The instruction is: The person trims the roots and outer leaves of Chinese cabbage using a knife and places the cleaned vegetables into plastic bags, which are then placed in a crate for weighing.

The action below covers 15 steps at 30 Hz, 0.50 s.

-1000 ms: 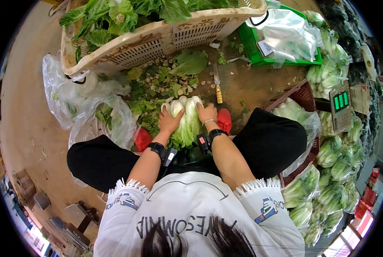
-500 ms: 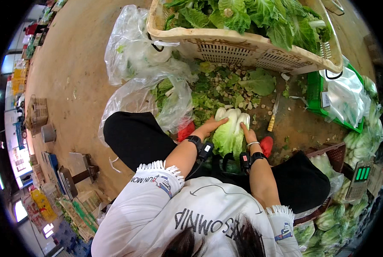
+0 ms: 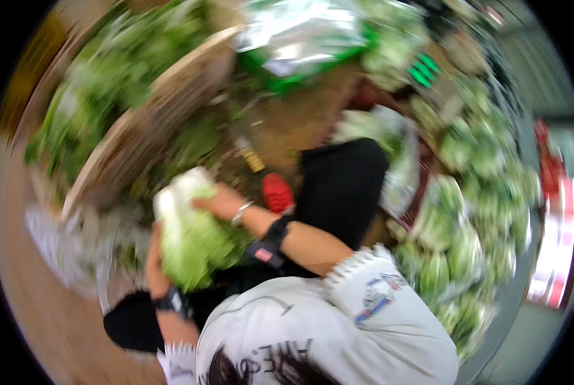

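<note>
A bunch of pale-green leafy cabbage (image 3: 191,244) with white stems is held between my hands, low in front of my lap. My left hand (image 3: 156,240) grips its left side, and my right hand (image 3: 215,203) grips its upper right. Beyond them a knife with a yellow handle (image 3: 252,156) lies on the floor beside my red shoe (image 3: 277,192). Leaf scraps (image 3: 197,138) are scattered behind the bunch. The picture is smeared by motion.
A cream crate (image 3: 139,119) of leaves stands ahead-left, a green crate (image 3: 316,70) with plastic bags beyond. To my right are a maroon crate (image 3: 423,186), a scale with green display (image 3: 423,69) and many bagged greens (image 3: 486,147). Clear plastic bags (image 3: 62,253) lie left.
The view has swung toward the right and blurred. My hands and the held bunch sit further left relative to my body, with the bunch raised slightly and still gripped by both hands.
</note>
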{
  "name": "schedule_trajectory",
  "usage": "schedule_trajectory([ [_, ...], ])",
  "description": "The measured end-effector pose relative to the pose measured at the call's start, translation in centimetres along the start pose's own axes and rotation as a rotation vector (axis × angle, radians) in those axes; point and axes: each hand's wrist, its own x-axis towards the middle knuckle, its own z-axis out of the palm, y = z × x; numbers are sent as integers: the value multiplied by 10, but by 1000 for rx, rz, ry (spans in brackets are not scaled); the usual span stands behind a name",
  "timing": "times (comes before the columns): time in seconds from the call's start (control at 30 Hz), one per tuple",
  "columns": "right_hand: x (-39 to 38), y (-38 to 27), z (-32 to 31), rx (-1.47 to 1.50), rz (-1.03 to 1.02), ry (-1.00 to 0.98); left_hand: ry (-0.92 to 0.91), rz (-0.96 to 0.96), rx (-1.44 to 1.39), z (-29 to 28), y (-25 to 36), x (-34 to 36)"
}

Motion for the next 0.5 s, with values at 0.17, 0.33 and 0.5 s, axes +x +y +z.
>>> schedule_trajectory([
  [0.17, -55, -88, -36, 93, -401, 239, -209, 200, 182, 44, 59, -29],
  [0.33, -149, -128, -109, 223, -792, 645, -681, 699, 963, 173, 118, -36],
  [0.5, -224, -84, -172, 588, -827, 985, -1256, 602, 1032, 349, 61, -65],
])
